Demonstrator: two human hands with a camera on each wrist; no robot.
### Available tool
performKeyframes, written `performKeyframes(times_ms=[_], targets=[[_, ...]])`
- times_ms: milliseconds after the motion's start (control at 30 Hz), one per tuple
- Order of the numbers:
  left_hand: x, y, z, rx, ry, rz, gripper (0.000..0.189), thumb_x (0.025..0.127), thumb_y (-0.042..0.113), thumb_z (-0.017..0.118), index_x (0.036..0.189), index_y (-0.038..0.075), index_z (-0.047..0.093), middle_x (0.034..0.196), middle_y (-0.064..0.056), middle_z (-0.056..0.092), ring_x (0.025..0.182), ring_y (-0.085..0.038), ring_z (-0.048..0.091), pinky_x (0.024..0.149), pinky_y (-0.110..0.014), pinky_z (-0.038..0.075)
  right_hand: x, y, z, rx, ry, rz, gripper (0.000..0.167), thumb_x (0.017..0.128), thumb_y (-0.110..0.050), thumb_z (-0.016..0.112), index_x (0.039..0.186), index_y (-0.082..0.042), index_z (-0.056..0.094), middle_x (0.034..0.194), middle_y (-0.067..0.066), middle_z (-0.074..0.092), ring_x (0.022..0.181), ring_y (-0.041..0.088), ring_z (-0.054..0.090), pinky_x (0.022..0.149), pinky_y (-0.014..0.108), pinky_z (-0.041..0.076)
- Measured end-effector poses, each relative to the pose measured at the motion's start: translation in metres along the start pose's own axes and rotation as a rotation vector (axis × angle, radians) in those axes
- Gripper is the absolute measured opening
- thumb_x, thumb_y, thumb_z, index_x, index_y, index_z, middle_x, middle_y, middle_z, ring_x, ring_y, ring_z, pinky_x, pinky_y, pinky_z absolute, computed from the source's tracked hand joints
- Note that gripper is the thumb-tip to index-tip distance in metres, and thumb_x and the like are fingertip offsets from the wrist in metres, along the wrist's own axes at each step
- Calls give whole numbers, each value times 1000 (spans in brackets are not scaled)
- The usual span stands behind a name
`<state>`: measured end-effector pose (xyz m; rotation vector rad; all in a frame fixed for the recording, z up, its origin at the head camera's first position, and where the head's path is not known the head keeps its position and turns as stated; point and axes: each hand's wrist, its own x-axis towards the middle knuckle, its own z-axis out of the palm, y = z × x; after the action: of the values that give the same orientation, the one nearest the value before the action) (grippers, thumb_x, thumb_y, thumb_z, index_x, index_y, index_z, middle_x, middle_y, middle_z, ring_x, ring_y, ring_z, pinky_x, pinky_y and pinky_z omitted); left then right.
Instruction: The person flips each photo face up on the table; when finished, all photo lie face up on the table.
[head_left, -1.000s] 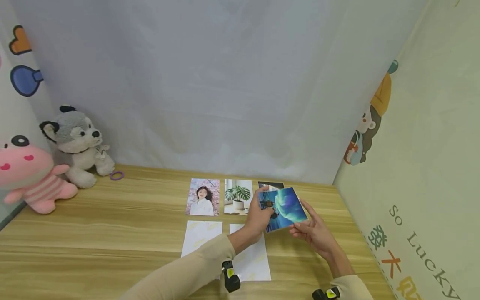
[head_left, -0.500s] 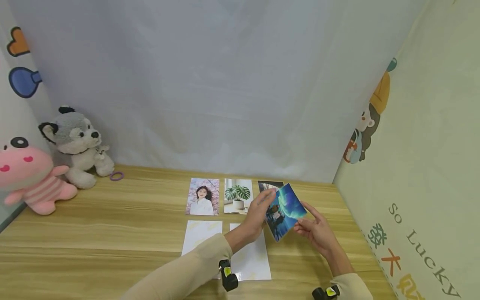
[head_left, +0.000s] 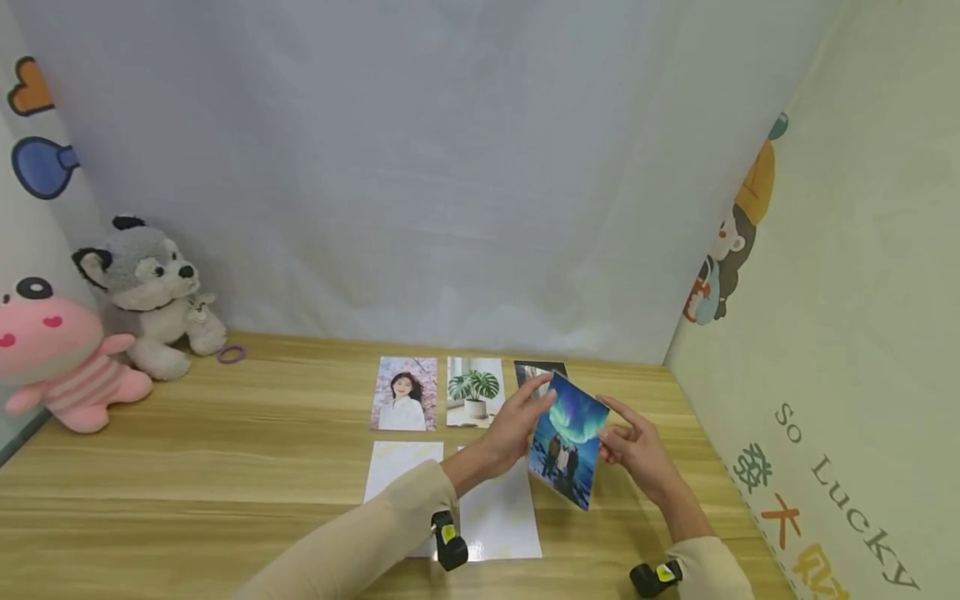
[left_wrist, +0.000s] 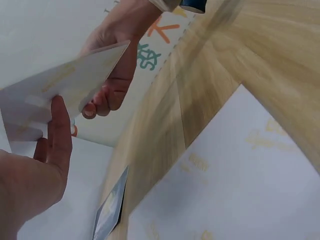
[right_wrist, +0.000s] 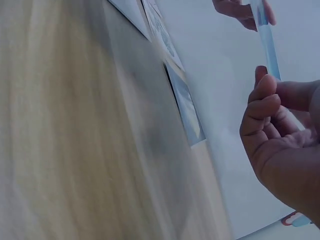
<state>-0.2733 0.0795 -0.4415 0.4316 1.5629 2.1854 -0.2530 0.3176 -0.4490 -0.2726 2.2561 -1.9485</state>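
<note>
A photo print [head_left: 567, 442] of several people under a green and blue aurora is held up over the right of the table, tilted. My left hand [head_left: 517, 421] pinches its upper left side, thumb on the picture face. In the left wrist view, fingers of that hand lie along the white back [left_wrist: 65, 85], which bears faint yellow print. My right hand [head_left: 637, 446] pinches the right edge between thumb and fingers. The right wrist view shows the print [right_wrist: 270, 47] almost edge-on above the right hand [right_wrist: 280, 135].
Behind the hands lie a portrait photo [head_left: 403, 404], a potted plant photo [head_left: 475, 396] and a dark-topped photo [head_left: 536, 367], partly hidden. Two white sheets [head_left: 402, 462] [head_left: 502, 521] lie nearer. Plush toys, a pink one [head_left: 67, 354] and a husky [head_left: 153, 292], sit left beside a purple ring [head_left: 232, 354].
The aurora photo has turned clockwise from sideways to upright, its people now at the bottom. My left hand has shifted to its upper left, and my right hand's grip has moved up the right edge.
</note>
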Motion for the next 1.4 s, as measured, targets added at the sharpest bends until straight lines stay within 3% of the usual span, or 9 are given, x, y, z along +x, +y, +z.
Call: performKeyframes(times_ms=[67, 133, 200, 300, 400, 467, 1033, 1233, 1400], targets=[[0, 1, -2, 65, -26, 6, 64, 102, 27, 56, 158, 30, 25, 164, -25, 18, 94, -32, 61, 60, -32, 37, 0, -2, -3, -49, -50, -41, 58, 101, -3, 54, 154, 1, 30, 76, -7, 64, 65, 7, 57, 61, 24, 47], [-1, 1, -4, 132, -50, 18, 75, 99, 19, 62, 159, 32, 20, 161, -30, 20, 63, -20, 53, 55, -34, 34, 0, -5, -4, -96, -91, -71, 55, 101, -3, 53, 153, 1, 33, 76, -5, 62, 65, 8, 56, 61, 26, 47], [-1, 0, -6, 190, -60, 33, 82, 96, 13, 67, 159, 32, 19, 155, -31, 33, 47, -14, 27, 51, -35, 32, 0, -8, -5, -133, -123, -84, 53, 101, -4, 54, 151, -2, 38, 74, -3, 60, 65, 9, 56, 62, 27, 47], [0, -3, -8, 258, -57, 65, 80, 93, 8, 70, 157, 26, 26, 120, -22, 59, 46, -11, 29, 51, -32, 34, 1, -11, -5, -172, -155, -89, 51, 101, -7, 55, 150, -3, 40, 71, -2, 57, 64, 9, 55, 62, 29, 46], [1, -5, -8, 303, -38, 96, 72, 90, 4, 72, 150, 19, 35, 81, -7, 52, 49, -12, 30, 52, -29, 35, 1, -12, -4, -180, -171, -82, 52, 101, -9, 56, 151, -2, 39, 71, -1, 56, 65, 10, 55, 63, 29, 47], [1, -7, -7, 322, -28, 110, 66, 89, 2, 72, 144, 17, 39, 72, -2, 44, 50, -12, 32, 52, -27, 36, 0, -12, -3, -175, -169, -73, 53, 101, -8, 56, 151, -2, 38, 71, 0, 56, 64, 10, 55, 63, 30, 47], [2, -13, 0, 443, 74, 133, 62, 84, 0, 77, 135, 17, 47, 80, -5, 50, 61, -15, 45, 53, -27, 42, -6, -5, 5, -198, -66, -14, 58, 101, -5, 54, 154, -1, 32, 79, 2, 59, 71, 15, 55, 69, 32, 50], [6, -12, -1, 443, 85, 131, 65, 83, 0, 77, 137, 16, 45, 74, -2, 47, 56, -13, 42, 51, -26, 40, -12, -4, 8, -119, -8, 22, 68, 100, -3, 57, 158, -4, 22, 85, -5, 65, 76, 10, 62, 74, 33, 59], [9, -13, -3, 424, 111, 134, 65, 83, 0, 77, 137, 16, 46, 82, -8, 55, 61, -15, 47, 52, -26, 42, -21, 0, 12, -92, 33, 45, 74, 96, -2, 62, 159, -8, 23, 84, -5, 67, 73, 10, 63, 72, 33, 60]])
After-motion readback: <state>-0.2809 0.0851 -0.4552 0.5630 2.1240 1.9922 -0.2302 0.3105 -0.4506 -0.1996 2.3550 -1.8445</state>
